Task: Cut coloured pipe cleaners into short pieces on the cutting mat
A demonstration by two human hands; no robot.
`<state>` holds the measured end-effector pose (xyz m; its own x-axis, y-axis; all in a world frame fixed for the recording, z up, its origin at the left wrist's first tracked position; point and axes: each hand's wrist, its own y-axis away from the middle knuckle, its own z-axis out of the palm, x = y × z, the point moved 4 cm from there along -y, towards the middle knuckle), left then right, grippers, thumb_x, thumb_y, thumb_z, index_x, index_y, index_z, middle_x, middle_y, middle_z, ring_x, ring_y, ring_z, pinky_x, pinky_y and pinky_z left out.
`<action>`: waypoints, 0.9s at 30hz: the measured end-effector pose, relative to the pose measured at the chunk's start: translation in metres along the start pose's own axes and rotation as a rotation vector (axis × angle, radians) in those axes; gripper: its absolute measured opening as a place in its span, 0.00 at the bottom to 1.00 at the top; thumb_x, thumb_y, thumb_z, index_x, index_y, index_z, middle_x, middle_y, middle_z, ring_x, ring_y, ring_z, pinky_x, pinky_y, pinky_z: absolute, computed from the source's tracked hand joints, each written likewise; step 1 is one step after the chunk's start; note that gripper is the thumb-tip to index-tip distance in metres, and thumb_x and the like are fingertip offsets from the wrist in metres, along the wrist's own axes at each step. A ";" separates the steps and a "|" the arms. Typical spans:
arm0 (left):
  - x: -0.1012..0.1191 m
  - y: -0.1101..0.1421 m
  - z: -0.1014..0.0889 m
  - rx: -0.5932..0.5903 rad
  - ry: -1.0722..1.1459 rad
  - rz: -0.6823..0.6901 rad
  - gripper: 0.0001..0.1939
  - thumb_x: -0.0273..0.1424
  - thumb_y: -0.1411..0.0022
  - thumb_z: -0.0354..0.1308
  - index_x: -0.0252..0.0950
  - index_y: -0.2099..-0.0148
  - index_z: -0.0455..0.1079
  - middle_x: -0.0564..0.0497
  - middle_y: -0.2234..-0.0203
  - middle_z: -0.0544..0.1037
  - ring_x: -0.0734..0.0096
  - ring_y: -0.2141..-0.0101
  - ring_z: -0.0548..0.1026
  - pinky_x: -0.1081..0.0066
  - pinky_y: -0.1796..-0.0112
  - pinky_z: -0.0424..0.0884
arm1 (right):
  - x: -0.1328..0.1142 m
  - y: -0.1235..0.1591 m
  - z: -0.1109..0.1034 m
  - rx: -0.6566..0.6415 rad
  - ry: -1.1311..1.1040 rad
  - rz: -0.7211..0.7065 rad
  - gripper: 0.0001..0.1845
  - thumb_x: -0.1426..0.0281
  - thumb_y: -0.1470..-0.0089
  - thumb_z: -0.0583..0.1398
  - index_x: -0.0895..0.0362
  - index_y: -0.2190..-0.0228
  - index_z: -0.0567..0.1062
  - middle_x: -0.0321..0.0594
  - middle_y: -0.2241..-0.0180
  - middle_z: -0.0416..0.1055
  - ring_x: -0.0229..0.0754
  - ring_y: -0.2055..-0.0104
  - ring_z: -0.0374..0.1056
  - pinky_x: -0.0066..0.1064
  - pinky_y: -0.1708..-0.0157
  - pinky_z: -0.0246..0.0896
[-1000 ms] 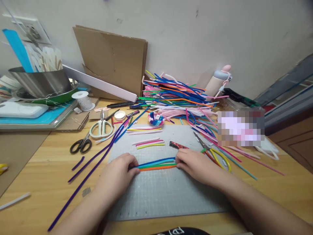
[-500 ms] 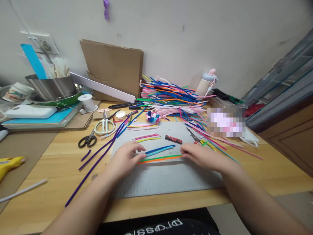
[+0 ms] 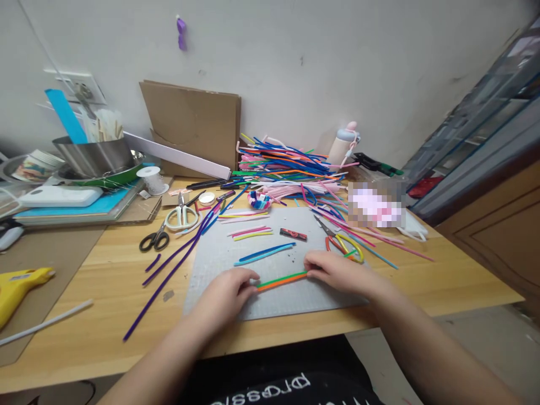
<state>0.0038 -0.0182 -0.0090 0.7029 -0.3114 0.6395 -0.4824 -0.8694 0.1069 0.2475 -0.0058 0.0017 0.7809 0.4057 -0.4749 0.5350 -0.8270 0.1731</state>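
While pinching green strip (image 3: pixel 282 278) and orange strip (image 3: pixel 282 283) over mat (image 3: pixel 295 296) in closed right hand (image 3: pixel 331 268), cupping opposite ends in half-curled left hand (image 3: pixel 230 289) with unclear grip. Could skew pair by pulling unevenly or slackening left fingers.

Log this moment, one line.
left hand: at left ends, grip unclear; right hand: pinching right ends; between: green pipe cleaner, orange pipe cleaner; beyond, on cutting mat: blue pipe cleaner, light-blue pipe cleaner
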 end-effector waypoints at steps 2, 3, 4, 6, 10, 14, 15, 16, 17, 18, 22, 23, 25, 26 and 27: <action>0.000 0.007 0.004 0.036 -0.014 0.012 0.09 0.32 0.39 0.51 0.39 0.59 0.72 0.50 0.64 0.76 0.66 0.61 0.72 0.67 0.59 0.66 | 0.005 -0.011 -0.006 0.085 -0.006 0.019 0.10 0.67 0.41 0.53 0.57 0.72 0.70 0.38 0.70 0.70 0.40 0.67 0.64 0.28 0.68 0.56; 0.001 0.009 0.005 0.050 -0.026 0.024 0.09 0.31 0.39 0.51 0.38 0.61 0.72 0.50 0.64 0.76 0.66 0.61 0.72 0.66 0.59 0.66 | 0.009 -0.018 -0.011 0.162 -0.002 0.053 0.12 0.66 0.40 0.51 0.57 0.71 0.71 0.38 0.70 0.71 0.40 0.66 0.65 0.29 0.67 0.56; 0.001 0.011 0.005 0.065 -0.036 0.031 0.09 0.30 0.39 0.51 0.38 0.61 0.72 0.50 0.64 0.76 0.66 0.61 0.71 0.66 0.59 0.66 | 0.015 -0.026 -0.017 0.252 0.007 0.100 0.14 0.66 0.40 0.50 0.58 0.70 0.72 0.40 0.69 0.71 0.41 0.65 0.65 0.29 0.66 0.57; 0.001 0.014 0.005 0.091 -0.044 0.041 0.09 0.29 0.38 0.50 0.38 0.61 0.71 0.49 0.64 0.75 0.66 0.60 0.71 0.65 0.58 0.67 | 0.026 -0.042 -0.028 0.385 0.036 0.176 0.13 0.68 0.41 0.51 0.59 0.65 0.73 0.44 0.64 0.72 0.43 0.62 0.66 0.32 0.62 0.57; 0.001 0.016 0.002 0.148 0.006 0.096 0.10 0.27 0.37 0.47 0.38 0.58 0.70 0.49 0.62 0.74 0.67 0.59 0.70 0.64 0.56 0.67 | 0.026 -0.055 -0.039 0.432 0.043 0.170 0.13 0.70 0.42 0.51 0.62 0.61 0.73 0.49 0.59 0.72 0.45 0.56 0.66 0.34 0.56 0.57; 0.001 0.017 -0.001 0.229 0.096 0.139 0.11 0.25 0.36 0.45 0.39 0.57 0.68 0.49 0.61 0.72 0.69 0.58 0.70 0.64 0.55 0.67 | -0.008 -0.035 -0.031 0.293 -0.012 -0.177 0.14 0.62 0.43 0.56 0.55 0.58 0.73 0.43 0.54 0.71 0.45 0.50 0.64 0.34 0.50 0.56; 0.002 0.018 -0.001 0.250 0.116 0.149 0.11 0.25 0.35 0.45 0.39 0.57 0.68 0.49 0.60 0.72 0.69 0.58 0.70 0.65 0.55 0.67 | -0.014 -0.027 -0.028 0.287 -0.002 -0.249 0.16 0.60 0.44 0.57 0.53 0.55 0.72 0.42 0.51 0.70 0.46 0.47 0.62 0.37 0.47 0.53; 0.004 0.020 -0.002 0.271 0.133 0.163 0.12 0.24 0.35 0.44 0.39 0.56 0.67 0.49 0.60 0.71 0.70 0.58 0.70 0.65 0.55 0.67 | -0.015 -0.019 -0.028 0.329 0.007 -0.282 0.18 0.60 0.44 0.57 0.52 0.53 0.71 0.43 0.49 0.68 0.47 0.45 0.60 0.39 0.46 0.51; 0.006 0.022 -0.002 0.291 0.146 0.182 0.12 0.24 0.35 0.43 0.39 0.56 0.66 0.49 0.60 0.70 0.70 0.58 0.69 0.65 0.55 0.67 | -0.011 -0.011 -0.030 0.424 0.016 -0.254 0.18 0.60 0.43 0.56 0.52 0.52 0.71 0.43 0.49 0.68 0.48 0.45 0.60 0.40 0.46 0.51; 0.009 0.025 -0.001 0.306 0.156 0.203 0.12 0.24 0.34 0.43 0.39 0.55 0.66 0.48 0.60 0.70 0.70 0.58 0.69 0.66 0.56 0.67 | -0.001 -0.003 -0.033 0.556 0.016 -0.177 0.17 0.60 0.41 0.53 0.53 0.54 0.71 0.45 0.51 0.69 0.48 0.47 0.62 0.40 0.48 0.53; 0.022 0.035 0.012 0.228 0.137 0.261 0.16 0.20 0.36 0.40 0.39 0.52 0.63 0.48 0.60 0.67 0.71 0.60 0.69 0.68 0.59 0.69 | 0.070 0.030 -0.031 0.771 0.118 0.399 0.14 0.63 0.44 0.53 0.58 0.65 0.74 0.48 0.63 0.72 0.50 0.59 0.67 0.38 0.60 0.60; 0.024 0.037 0.017 0.187 0.105 0.255 0.18 0.18 0.38 0.39 0.38 0.52 0.62 0.47 0.60 0.67 0.71 0.61 0.69 0.68 0.60 0.69 | 0.085 0.033 -0.025 0.681 0.160 0.462 0.14 0.63 0.47 0.56 0.59 0.64 0.74 0.50 0.62 0.72 0.52 0.57 0.67 0.39 0.59 0.59; 0.025 0.036 0.026 0.132 -0.011 0.198 0.19 0.16 0.40 0.39 0.37 0.52 0.62 0.46 0.59 0.66 0.69 0.62 0.70 0.67 0.61 0.69 | 0.106 0.038 -0.014 0.570 0.186 0.519 0.14 0.64 0.49 0.58 0.61 0.64 0.74 0.52 0.61 0.71 0.53 0.57 0.66 0.39 0.60 0.59; 0.025 0.035 0.029 0.116 -0.090 0.151 0.18 0.16 0.41 0.39 0.36 0.53 0.62 0.46 0.59 0.67 0.68 0.64 0.70 0.66 0.63 0.70 | 0.112 0.038 -0.010 0.544 0.192 0.523 0.14 0.65 0.50 0.58 0.61 0.64 0.74 0.52 0.61 0.71 0.52 0.57 0.66 0.38 0.61 0.58; 0.024 0.032 0.032 0.102 -0.175 0.102 0.17 0.17 0.41 0.40 0.36 0.55 0.62 0.46 0.60 0.67 0.67 0.65 0.70 0.65 0.64 0.69 | 0.116 0.037 -0.008 0.529 0.188 0.522 0.12 0.66 0.51 0.58 0.60 0.66 0.75 0.50 0.63 0.72 0.51 0.59 0.67 0.36 0.62 0.58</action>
<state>0.0216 -0.0660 -0.0145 0.7377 -0.4537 0.5000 -0.5064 -0.8616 -0.0347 0.3603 0.0132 -0.0402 0.9570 -0.0689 -0.2819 -0.1075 -0.9865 -0.1238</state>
